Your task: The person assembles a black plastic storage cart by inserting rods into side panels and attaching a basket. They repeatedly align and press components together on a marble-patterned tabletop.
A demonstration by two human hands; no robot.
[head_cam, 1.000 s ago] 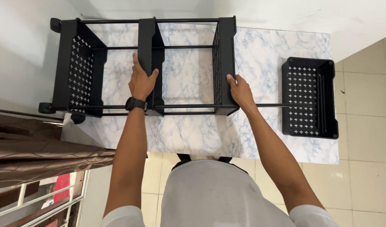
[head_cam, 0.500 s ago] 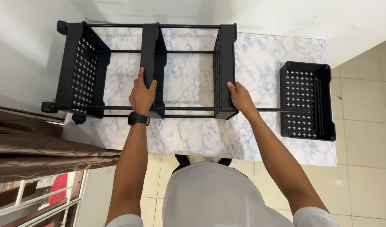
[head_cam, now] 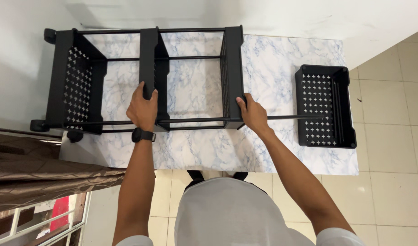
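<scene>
While hands (head_cam: 195, 111) grip the rack (head_cam: 149, 77), a basket (head_cam: 325, 107) lies beside.

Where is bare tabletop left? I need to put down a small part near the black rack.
Free: the marble strip along the near edge below the rack, and the patch between the rack and the loose basket. Crowded: the left end, under the rack.

I see no packages, labels, signs or screens anywhere around me here; nothing in front of me carries a printed wrapper or a display face that I can make out.
</scene>
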